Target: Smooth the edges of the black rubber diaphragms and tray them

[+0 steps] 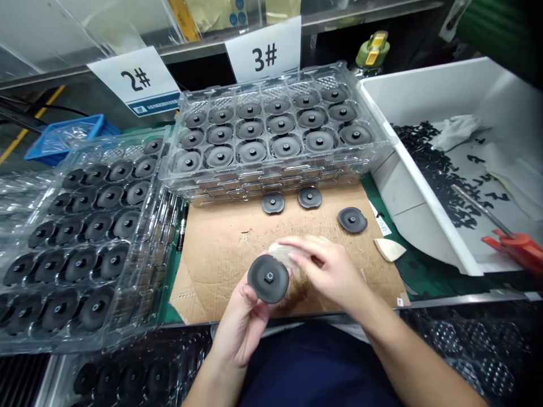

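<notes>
My left hand (246, 322) holds up a black round disc (278, 287) by its edge, with a small metal-ringed boss at its centre facing me. In my right hand (326, 268) is a pale, whitish pad (283, 255), pinched against the disc's upper right rim. Motion blurs that pad, so its exact kind is unclear. Both hands are over a brown cardboard sheet (212, 254). Beyond them on the cardboard lie three similar items: a left black disc (272, 203), a middle black disc (309, 198) and a right black disc (352, 219).
Stacked clear trays (271, 164) of black discs stand behind the cardboard, with another tray stack (85, 232) at left. A white bin (428, 237) at right contains small black clips (441, 169) and red-handled pliers (515, 246). A cream wedge (389, 249) lies beside it.
</notes>
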### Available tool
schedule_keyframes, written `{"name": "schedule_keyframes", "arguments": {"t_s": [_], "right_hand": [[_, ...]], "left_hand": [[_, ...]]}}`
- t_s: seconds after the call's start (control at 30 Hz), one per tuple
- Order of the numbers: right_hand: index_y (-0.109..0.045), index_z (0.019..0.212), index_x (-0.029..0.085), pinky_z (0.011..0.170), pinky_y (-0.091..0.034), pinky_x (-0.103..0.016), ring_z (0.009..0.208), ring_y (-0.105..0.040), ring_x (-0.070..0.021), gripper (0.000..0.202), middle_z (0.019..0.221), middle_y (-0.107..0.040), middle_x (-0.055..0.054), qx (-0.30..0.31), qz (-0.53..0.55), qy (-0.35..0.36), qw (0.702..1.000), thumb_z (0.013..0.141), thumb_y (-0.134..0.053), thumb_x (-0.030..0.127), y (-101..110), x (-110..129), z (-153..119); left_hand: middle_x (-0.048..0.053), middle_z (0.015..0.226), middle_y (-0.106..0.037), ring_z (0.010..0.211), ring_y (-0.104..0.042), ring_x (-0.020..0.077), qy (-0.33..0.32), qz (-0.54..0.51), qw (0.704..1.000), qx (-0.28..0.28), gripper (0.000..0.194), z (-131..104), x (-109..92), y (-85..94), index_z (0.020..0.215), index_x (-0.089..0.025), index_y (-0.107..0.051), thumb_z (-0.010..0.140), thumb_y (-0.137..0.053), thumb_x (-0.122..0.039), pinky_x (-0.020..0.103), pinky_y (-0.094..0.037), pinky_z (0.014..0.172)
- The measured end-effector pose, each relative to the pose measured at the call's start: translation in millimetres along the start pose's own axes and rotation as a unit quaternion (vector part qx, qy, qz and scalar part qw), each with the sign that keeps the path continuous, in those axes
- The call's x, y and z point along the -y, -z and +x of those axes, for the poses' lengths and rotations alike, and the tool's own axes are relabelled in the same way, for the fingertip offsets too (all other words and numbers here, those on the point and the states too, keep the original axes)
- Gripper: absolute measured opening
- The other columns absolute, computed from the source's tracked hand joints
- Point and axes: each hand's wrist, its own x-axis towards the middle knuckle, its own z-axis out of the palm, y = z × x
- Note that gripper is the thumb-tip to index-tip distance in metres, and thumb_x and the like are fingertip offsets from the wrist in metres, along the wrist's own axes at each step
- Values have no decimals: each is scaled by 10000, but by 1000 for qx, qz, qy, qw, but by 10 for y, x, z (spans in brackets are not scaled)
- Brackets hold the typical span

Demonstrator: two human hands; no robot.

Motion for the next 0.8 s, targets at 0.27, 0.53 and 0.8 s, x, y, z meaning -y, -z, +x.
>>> {"name": "schedule_keyframes", "arguments": {"t_s": [0.27, 0.53, 0.8], "right_hand": [[-626, 1074, 239, 706, -471, -353, 742, -612, -180, 268, 839, -676, -14, 14, -30, -55, 998, 851, -497, 164, -290, -588, -334], [-496, 1216, 183, 847, -441, -345, 972, -565, -182, 329, 1129, -602, -65, -116, 12, 42, 992, 892, -442, 167, -11, 284, -150], [-545, 1122, 144, 714, -403, -329, 788, -560, -179, 279, 922, -637, -62, 26, -52, 115, 992, 879, -407, 129, -68, 619, -53]], "left_hand": [[90, 1323, -498, 1138, -523, 279, 62, -59, 995, 45, 730, -27, -96, 48, 1320, -311, -378, 661, -677, -408, 357, -441, 941], [20, 1062, -670, 1009, -604, 194, 27, -19, 999, 30, 452, -34, -37, -116, 1118, -259, -596, 682, -700, -320, 253, -496, 839], [-12, 965, -701, 862, -645, 130, -3, 5, 1000, -24, 323, -30, -19, -161, 953, -254, -672, 640, -734, -306, 179, -513, 740]]}}
